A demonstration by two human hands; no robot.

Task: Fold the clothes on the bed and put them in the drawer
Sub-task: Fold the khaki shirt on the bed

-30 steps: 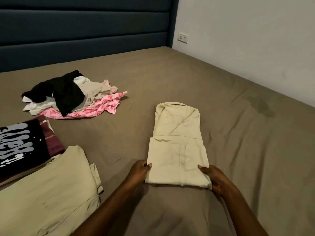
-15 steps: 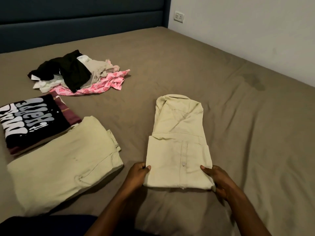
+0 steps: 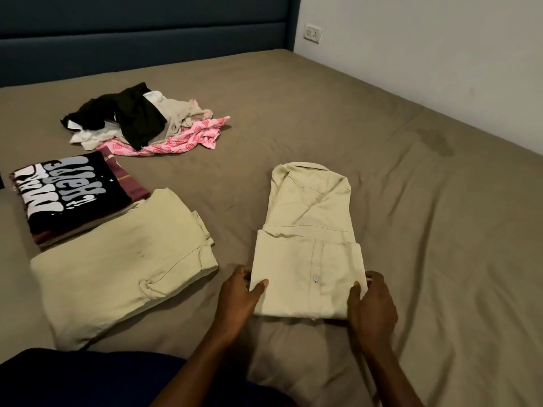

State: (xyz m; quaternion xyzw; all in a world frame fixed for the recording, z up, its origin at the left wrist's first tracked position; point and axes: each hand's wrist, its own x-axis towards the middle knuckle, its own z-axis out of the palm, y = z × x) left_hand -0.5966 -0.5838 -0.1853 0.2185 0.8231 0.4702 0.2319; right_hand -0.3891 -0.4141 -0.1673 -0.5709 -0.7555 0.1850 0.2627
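beige folded shirt point(image 3: 308, 245) lies lengthwise, collar far.

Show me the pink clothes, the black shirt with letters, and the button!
pink clothes point(image 3: 188, 142): head view, patterned middle.
black shirt point(image 3: 70, 192): head view, on the lettering.
button point(image 3: 316, 278): head view, its centre.

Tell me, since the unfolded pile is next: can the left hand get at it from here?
Probably yes: the bed between the left hand, now gripping the cream shirt, and the unfolded pile lies bare, though it's a long stretch.
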